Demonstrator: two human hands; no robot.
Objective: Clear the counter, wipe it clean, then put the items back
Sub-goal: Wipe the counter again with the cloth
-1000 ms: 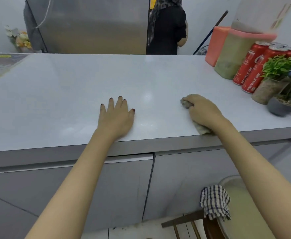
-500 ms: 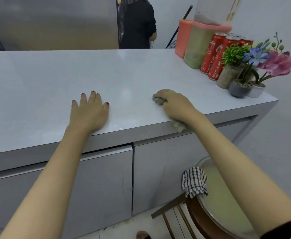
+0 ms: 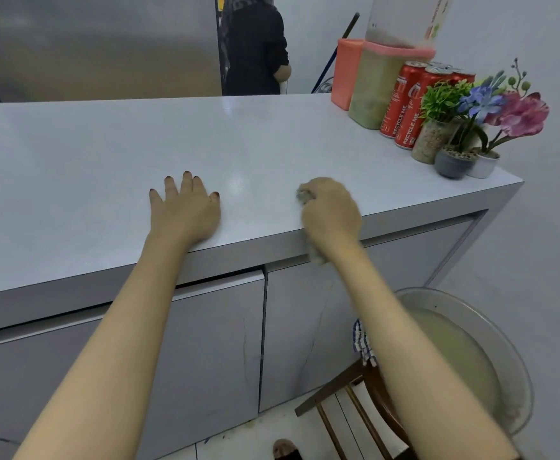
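The left hand (image 3: 185,207) lies flat with fingers spread on the pale grey laminate worktop (image 3: 72,161), its wrist crossing the front edge. To its right, the right hand (image 3: 331,210) curls round a crumpled grey cloth (image 3: 306,196), which it presses down just inside the same edge. A tail of the cloth hangs over that edge. Red drink cans (image 3: 404,111), a pink-lidded plastic container (image 3: 374,91) and small potted artificial flowers (image 3: 454,162) crowd the far right corner, well apart from both hands. A round metal basin (image 3: 444,300) sits below the right forearm.

Counter (image 3: 89,167) open leftward; cans (image 3: 404,111) and flowerpots (image 3: 454,164) crowd its right end, seemingly touching.
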